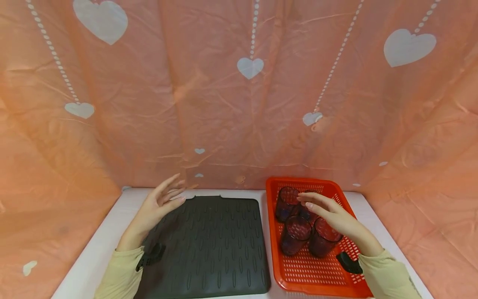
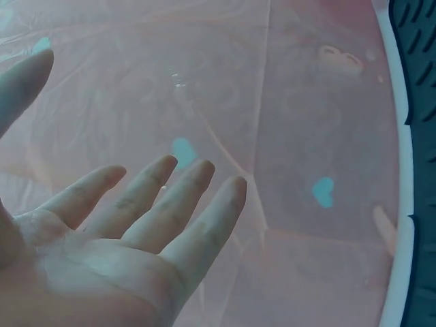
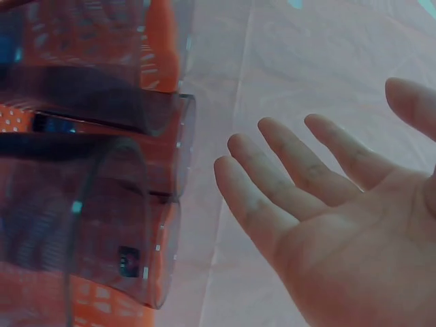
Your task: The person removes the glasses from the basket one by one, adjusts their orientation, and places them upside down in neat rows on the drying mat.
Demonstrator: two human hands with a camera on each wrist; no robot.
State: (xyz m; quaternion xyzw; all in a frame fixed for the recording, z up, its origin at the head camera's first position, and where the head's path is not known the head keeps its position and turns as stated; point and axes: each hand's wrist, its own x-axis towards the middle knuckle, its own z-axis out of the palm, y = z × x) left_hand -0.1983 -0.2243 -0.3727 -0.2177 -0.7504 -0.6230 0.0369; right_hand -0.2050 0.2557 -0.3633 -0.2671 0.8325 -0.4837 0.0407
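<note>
**Your right hand (image 1: 336, 214) hovers just above four purple tumblers (image 1: 296, 240)**

It grips nothing: the fingers extend, the thumb sits apart, and the fingertips are near the tumblers' rims without touching. Directly below it, the tumblers stand upright in two rows inside an orange-red slotted plastic basket (image 1: 311, 275); your fingers partly hide the rear right one. Well to its left, your left hand (image 1: 154, 211) is also raised and holding nothing, fingers extended, near the far left corner of a dark ridged mat (image 1: 213, 247). Beneath both hands is a white table (image 1: 108, 232); beyond them hangs a pink-orange heart-print sheet (image 1: 224, 116).
</note>
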